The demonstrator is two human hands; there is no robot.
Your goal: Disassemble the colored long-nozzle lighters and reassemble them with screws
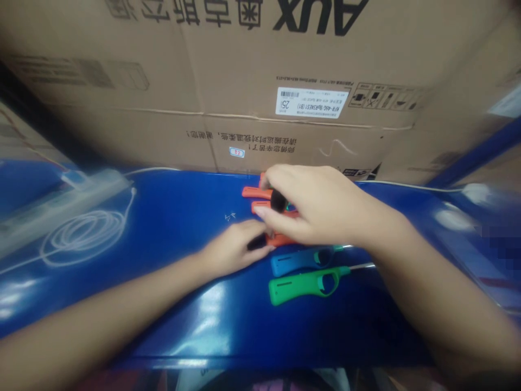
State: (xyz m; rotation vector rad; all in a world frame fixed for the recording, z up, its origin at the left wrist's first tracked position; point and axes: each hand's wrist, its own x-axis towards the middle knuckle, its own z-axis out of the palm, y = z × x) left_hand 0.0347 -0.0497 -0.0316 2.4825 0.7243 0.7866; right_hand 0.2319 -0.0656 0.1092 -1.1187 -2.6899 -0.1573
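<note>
1. Beneath the curved right hand (311,203) lie several orange lighters (280,239), partly covered, their handle ends pointing left on the blue table (175,203).
2. Nearer the wearer, the blue lighter (288,262) and green lighter (297,287) lie side by side, uncovered by either hand.
3. Right hand: half open, thumb and fingers bent over the orange handles; whether it grips one, I cannot tell.
4. Left hand (236,247): partly curled, fingertips at the nearest orange handle's end; a firm grasp cannot be made out.
</note>
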